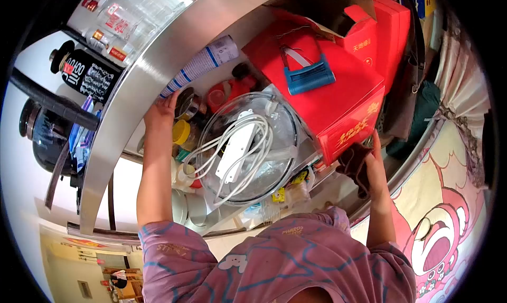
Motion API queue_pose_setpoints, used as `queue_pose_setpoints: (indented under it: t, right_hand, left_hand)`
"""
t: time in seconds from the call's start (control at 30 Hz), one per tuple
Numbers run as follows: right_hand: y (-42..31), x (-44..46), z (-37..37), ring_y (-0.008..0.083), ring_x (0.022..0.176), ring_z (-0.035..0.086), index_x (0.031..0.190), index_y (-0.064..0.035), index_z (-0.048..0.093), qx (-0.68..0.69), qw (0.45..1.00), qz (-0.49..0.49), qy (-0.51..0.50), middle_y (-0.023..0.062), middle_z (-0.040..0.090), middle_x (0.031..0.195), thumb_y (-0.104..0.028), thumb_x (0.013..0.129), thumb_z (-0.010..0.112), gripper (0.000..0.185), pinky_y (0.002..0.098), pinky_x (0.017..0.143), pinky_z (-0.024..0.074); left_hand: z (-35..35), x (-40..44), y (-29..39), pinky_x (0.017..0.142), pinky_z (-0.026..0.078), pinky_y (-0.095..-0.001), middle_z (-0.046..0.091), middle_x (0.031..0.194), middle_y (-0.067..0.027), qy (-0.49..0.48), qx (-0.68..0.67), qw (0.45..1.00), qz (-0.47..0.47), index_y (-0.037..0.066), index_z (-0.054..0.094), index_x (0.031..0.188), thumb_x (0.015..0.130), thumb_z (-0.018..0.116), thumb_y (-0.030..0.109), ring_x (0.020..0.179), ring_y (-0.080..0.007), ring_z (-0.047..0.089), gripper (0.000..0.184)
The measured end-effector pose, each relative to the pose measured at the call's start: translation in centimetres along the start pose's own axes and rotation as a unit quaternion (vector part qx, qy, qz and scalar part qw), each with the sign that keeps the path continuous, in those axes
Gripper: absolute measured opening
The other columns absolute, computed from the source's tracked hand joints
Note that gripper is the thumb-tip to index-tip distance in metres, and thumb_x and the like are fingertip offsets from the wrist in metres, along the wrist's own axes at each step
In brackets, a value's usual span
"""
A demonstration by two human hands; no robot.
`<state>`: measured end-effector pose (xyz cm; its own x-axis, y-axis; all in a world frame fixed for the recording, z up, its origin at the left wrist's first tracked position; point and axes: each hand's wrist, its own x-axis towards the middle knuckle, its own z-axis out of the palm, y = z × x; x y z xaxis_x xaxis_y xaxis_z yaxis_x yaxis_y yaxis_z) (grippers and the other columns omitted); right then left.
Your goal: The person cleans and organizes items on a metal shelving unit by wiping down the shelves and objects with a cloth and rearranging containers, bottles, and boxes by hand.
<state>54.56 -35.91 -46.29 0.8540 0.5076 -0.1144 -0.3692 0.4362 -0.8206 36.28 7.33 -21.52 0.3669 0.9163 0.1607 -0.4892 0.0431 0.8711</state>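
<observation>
My left hand (pixel 161 112) is at the lower end of a tilted white-and-blue column, which looks like a stack of paper cups (pixel 203 63). Its fingers curl against that end, partly hidden. A crumpled dark brown cloth (pixel 355 166) hangs from my right hand (pixel 376 168), whose fingers are closed on it beside a red gift box (pixel 346 140). Between my hands, a white power strip (pixel 236 147) with its coiled white cable lies on a round clear lid or bowl (pixel 282 168). Near my left hand are glass jars, one with a yellow lid (pixel 181 131).
A small blue bag (pixel 310 77) lies on the red boxes. A metal shelf edge (pixel 119 110) curves along the left, with clear bottles (pixel 119 23) and a dark jar (pixel 45 136) beyond it. Dark bags (pixel 406 105) and a curtain (pixel 465 76) are on the right.
</observation>
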Motion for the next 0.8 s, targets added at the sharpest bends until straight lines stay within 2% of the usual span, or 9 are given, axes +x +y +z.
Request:
queue_pose_setpoints:
  t: [0.17, 0.23, 0.3, 0.37, 0.53, 0.63, 0.7, 0.77, 0.8]
  right_hand:
    - [1.2, -1.9, -3.4, 0.0182, 0.086, 0.064, 0.131, -0.0036, 0.046, -0.151, 0.983, -0.101, 0.030, 0.0112, 0.065, 0.103, -0.008, 0.094, 0.046, 0.037, 0.0282, 0.077, 0.0510]
    - [-0.5, -3.9, -3.8, 0.0170, 0.085, 0.063, 0.115, 0.0027, 0.054, -0.082, 0.991, -0.085, -0.067, 0.0120, 0.064, 0.096, -0.024, 0.096, 0.044, 0.035, 0.0269, 0.076, 0.0504]
    - [-2.4, -5.7, -2.0, 0.0134, 0.084, 0.060, 0.105, 0.0014, 0.063, -0.140, 0.979, -0.124, -0.084, 0.0083, 0.065, 0.097, -0.037, 0.100, 0.036, 0.048, 0.0280, 0.075, 0.0483]
    - [-4.5, -7.5, 1.2, 0.0132, 0.088, 0.059, 0.114, -0.0002, 0.062, -0.053, 0.983, 0.029, -0.173, 0.0066, 0.063, 0.096, -0.048, 0.100, 0.034, 0.057, 0.0275, 0.079, 0.0467]
    - [-6.7, -9.8, 7.4, 0.0197, 0.091, 0.065, 0.132, 0.0013, 0.047, -0.038, 0.963, 0.052, -0.263, 0.0129, 0.067, 0.099, -0.077, 0.087, 0.027, 0.093, 0.0289, 0.080, 0.0514]
    - [-6.9, -9.6, 8.6, 0.0267, 0.096, 0.065, 0.137, 0.0012, 0.043, 0.122, 0.939, 0.162, -0.278, 0.0165, 0.065, 0.107, -0.078, 0.086, 0.029, 0.095, 0.0346, 0.086, 0.0509]
    - [-7.0, -9.9, 8.3, 0.0318, 0.099, 0.064, 0.140, 0.0010, 0.041, 0.138, 0.936, 0.131, -0.295, 0.0184, 0.062, 0.117, -0.078, 0.085, 0.030, 0.097, 0.0393, 0.090, 0.0496]
    - [-5.9, -10.0, 6.9, 0.0267, 0.103, 0.062, 0.139, -0.0040, 0.043, 0.126, 0.945, 0.178, -0.244, 0.0162, 0.059, 0.122, -0.072, 0.089, 0.039, 0.085, 0.0367, 0.091, 0.0502]
    - [-5.5, -10.6, 6.0, 0.0230, 0.109, 0.058, 0.138, -0.0037, 0.042, 0.144, 0.941, 0.189, -0.239, 0.0131, 0.057, 0.124, -0.057, 0.091, 0.055, 0.072, 0.0352, 0.093, 0.0485]
  left_hand:
    - [0.1, -5.7, 0.8, 0.100, 0.049, -0.0464, 0.054, 0.129, -0.0156, 0.019, -0.029, 0.999, -0.038, 0.003, 0.048, 0.126, 0.090, 0.063, 0.033, 0.120, -0.0311, 0.054, 0.049]
    - [-0.2, -7.6, 0.9, 0.102, 0.049, -0.0462, 0.054, 0.129, -0.0177, -0.007, -0.034, 0.998, -0.051, -0.001, 0.047, 0.126, 0.090, 0.063, 0.033, 0.120, -0.0310, 0.055, 0.052]
    - [-0.2, -9.3, 1.1, 0.101, 0.049, -0.0461, 0.055, 0.128, -0.0182, -0.017, -0.048, 0.995, -0.091, -0.002, 0.048, 0.125, 0.090, 0.062, 0.033, 0.119, -0.0309, 0.055, 0.052]
    - [0.2, -11.3, 1.0, 0.101, 0.049, -0.0460, 0.055, 0.127, -0.0187, -0.030, -0.060, 0.989, -0.132, -0.004, 0.048, 0.125, 0.091, 0.062, 0.033, 0.119, -0.0308, 0.056, 0.052]
    - [1.6, -15.9, -0.1, 0.101, 0.049, -0.0459, 0.056, 0.130, -0.0160, -0.123, -0.053, 0.978, -0.162, -0.001, 0.050, 0.126, 0.091, 0.061, 0.033, 0.120, -0.0298, 0.056, 0.050]
    - [1.2, -16.8, -0.8, 0.100, 0.049, -0.0457, 0.057, 0.129, -0.0144, -0.211, -0.041, 0.963, -0.161, 0.002, 0.050, 0.129, 0.088, 0.065, 0.033, 0.120, -0.0286, 0.057, 0.053]
    - [0.8, -17.3, -1.3, 0.096, 0.052, -0.0457, 0.057, 0.129, -0.0169, -0.286, -0.038, 0.944, -0.159, 0.002, 0.047, 0.131, 0.087, 0.067, 0.028, 0.115, -0.0285, 0.060, 0.055]
    - [1.5, -18.5, -1.7, 0.097, 0.050, -0.0450, 0.053, 0.134, -0.0181, -0.295, -0.029, 0.941, -0.161, 0.004, 0.043, 0.135, 0.081, 0.073, 0.026, 0.118, -0.0288, 0.057, 0.066]
    - [2.1, -19.1, -1.8, 0.101, 0.047, -0.0450, 0.051, 0.136, -0.0185, -0.337, -0.028, 0.929, -0.151, 0.003, 0.042, 0.136, 0.078, 0.076, 0.026, 0.121, -0.0293, 0.055, 0.071]
